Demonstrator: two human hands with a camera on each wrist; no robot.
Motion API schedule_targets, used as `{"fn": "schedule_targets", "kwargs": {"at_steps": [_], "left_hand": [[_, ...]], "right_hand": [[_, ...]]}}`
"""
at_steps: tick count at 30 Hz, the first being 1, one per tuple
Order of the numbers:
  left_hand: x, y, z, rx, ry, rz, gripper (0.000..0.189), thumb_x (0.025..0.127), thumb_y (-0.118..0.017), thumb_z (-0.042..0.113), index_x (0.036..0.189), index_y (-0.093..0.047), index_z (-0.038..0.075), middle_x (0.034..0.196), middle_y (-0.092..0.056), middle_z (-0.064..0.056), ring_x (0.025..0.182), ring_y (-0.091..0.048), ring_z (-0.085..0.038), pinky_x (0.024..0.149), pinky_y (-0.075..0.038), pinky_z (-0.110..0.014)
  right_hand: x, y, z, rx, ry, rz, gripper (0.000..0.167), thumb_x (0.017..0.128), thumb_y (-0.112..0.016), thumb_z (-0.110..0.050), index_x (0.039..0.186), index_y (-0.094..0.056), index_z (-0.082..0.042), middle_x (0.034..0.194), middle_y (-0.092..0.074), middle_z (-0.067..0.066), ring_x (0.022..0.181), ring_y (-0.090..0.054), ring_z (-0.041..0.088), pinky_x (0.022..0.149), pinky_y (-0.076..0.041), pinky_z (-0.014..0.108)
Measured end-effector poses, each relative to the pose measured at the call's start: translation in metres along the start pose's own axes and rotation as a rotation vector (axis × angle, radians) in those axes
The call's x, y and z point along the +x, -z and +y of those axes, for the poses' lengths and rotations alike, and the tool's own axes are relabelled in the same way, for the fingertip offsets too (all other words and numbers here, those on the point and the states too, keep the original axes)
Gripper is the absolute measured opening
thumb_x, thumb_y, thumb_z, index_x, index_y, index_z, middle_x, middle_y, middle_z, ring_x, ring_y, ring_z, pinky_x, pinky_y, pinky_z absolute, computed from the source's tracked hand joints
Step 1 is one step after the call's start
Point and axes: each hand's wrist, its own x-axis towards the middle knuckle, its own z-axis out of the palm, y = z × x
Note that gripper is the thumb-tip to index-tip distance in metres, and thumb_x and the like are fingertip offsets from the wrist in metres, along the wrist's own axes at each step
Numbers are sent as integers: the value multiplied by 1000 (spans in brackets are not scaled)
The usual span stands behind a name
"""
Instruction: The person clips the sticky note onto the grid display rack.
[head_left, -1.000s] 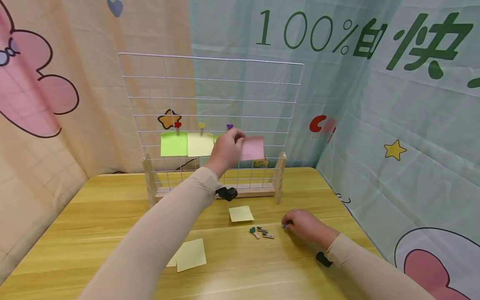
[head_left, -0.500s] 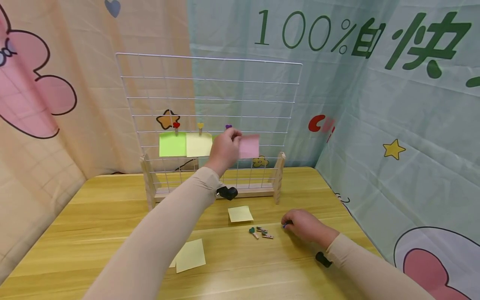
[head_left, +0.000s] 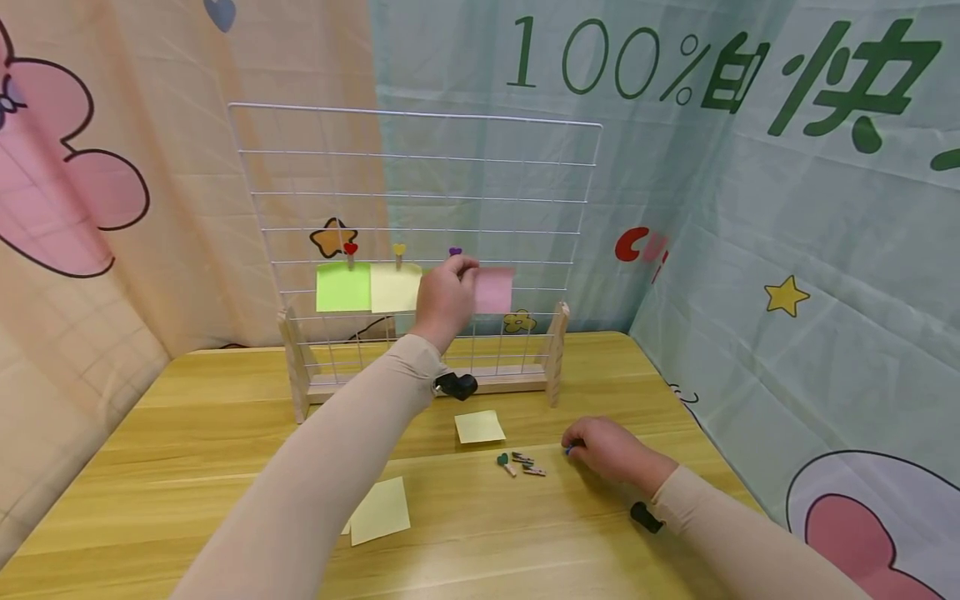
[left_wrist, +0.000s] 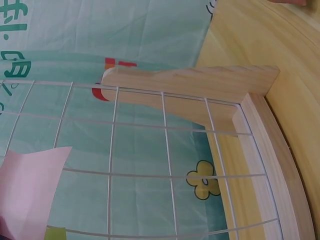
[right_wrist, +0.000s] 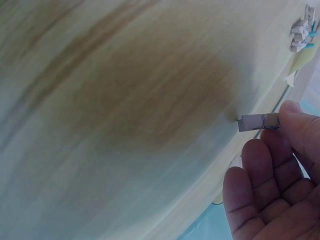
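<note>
My left hand [head_left: 446, 304] pinches a pink sticky note [head_left: 493, 290] against the front of a white wire grid [head_left: 420, 198]. Left of it hang a bright green note [head_left: 343, 287] and a pale yellow note [head_left: 396, 287], under a red heart clip [head_left: 350, 250] and a yellow one [head_left: 400, 252]. A purple heart clip [head_left: 455, 251] shows just above my fingers; most of the note behind the hand is hidden. Low over the table, my right hand [head_left: 607, 450] pinches a small wooden clothespin [right_wrist: 257, 121] between thumb and finger.
Several small clothespins [head_left: 521, 463] lie left of my right hand. One yellow note [head_left: 480, 427] lies before the grid, and more pale notes [head_left: 381, 511] sit near my left forearm. Wooden feet [head_left: 557, 354] hold the grid up. Printed curtains [head_left: 750, 250] enclose the table.
The pink note has shifted slightly left along the grid with my left hand. My right hand stays where it was above the table.
</note>
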Motion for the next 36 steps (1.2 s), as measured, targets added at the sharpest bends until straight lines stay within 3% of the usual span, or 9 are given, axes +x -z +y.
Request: {"fn": "schedule_targets", "kwargs": {"at_steps": [19, 29, 36], "left_hand": [[1, -2, 2, -35, 30, 47, 23, 108, -61, 24, 118, -79, 13, 119, -79, -6, 103, -76, -24, 82, -62, -39], [2, -4, 0, -36, 34, 48, 23, 108, -61, 25, 119, -79, 13, 118, -80, -6, 94, -76, -23, 74, -59, -37], [3, -7, -1, -33, 38, 51, 23, 107, -63, 25, 118, -79, 14, 118, -80, -5, 99, -76, -24, 79, -60, -38]], "right_hand": [[2, 7, -3, 4, -24, -3, 8, 98, -72, -4, 101, -76, -10, 98, -71, -1, 88, -60, 14, 88, -59, 43], [5, 32, -15, 86, 43, 121, 10, 102, -67, -5, 110, -73, -2, 101, -71, 4, 89, -64, 14, 81, -58, 40], [8, 50, -25, 207, 60, 227, 9, 104, -65, -7, 107, -73, -5, 106, -72, 9, 87, -65, 18, 75, -55, 34]]}}
